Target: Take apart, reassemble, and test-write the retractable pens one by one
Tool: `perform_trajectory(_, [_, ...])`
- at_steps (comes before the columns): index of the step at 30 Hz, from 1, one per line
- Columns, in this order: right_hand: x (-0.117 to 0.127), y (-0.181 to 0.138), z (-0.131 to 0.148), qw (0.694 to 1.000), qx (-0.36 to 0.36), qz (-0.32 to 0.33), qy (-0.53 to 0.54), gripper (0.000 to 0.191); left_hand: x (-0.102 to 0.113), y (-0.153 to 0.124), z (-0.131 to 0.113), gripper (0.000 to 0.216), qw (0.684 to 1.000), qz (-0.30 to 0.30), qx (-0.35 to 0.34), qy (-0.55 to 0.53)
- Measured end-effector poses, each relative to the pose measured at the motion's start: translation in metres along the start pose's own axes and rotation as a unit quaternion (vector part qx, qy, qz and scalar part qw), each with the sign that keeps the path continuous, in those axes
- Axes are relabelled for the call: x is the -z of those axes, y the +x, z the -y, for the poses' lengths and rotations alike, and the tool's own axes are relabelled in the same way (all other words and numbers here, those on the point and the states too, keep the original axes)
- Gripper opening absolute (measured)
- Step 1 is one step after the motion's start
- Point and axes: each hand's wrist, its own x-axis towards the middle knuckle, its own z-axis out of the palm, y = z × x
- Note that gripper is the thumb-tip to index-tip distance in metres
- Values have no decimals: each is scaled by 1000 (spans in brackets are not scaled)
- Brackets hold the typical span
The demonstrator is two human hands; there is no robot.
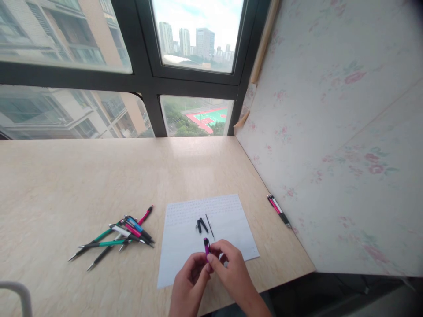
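Observation:
A purple pen barrel with a black clip point(206, 246) is pinched between both my hands above the near part of a written sheet of paper point(185, 264). My left hand point(192, 279) grips its lower end, fingers curled. From the right, my right hand point(230, 264) closes thumb and fingers on the same barrel. Just beyond my fingers, on the sheet, lie a thin dark ink refill point(209, 226) and small black pen parts point(201, 225). My fingers hide the lower end of the barrel.
A heap of several click pens point(122, 235) in green, white, pink and blue lies left of the paper. Two more pens point(279, 211) rest against the flowered wall point(330, 154) on the right. A curved grey tube point(20, 290) shows at lower left. Windows point(198, 39) stand behind the tabletop point(82, 176).

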Motion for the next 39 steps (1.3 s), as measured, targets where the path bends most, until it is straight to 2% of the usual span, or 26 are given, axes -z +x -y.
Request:
perform_trajectory(3, [0,3,2,1000,-9,3,-2,9,2,-1,-2,27,999,-2,-18,42])
perform_trajectory(7, [5,7,-4,997,-41,1,58,14,13,0,3,25,985,-18,-77,156])
perform_trajectory(9, [10,8,-10,996,-54,-7,75,20,23,2,7,23,963,-66,-126,227])
perform_trajectory(12, [19,9,-21,997,-56,-40,41,25,39,6,15,22,915,-140,-195,324])
perform_trajectory(16, [29,17,-28,993,-39,-102,-52,26,50,8,23,22,874,-152,-231,401])
perform_trajectory(20, [30,31,-27,975,1,-132,-180,22,50,8,26,21,858,-138,-240,433])
perform_trajectory(27, [17,47,-22,938,-7,-131,-322,25,50,6,29,21,847,-131,-253,448])
perform_trajectory(31, [15,50,-25,928,1,-129,-350,25,51,6,30,21,842,-132,-256,456])
perform_trajectory(39, [21,51,-29,936,7,-143,-323,23,52,8,32,22,842,-136,-265,450])
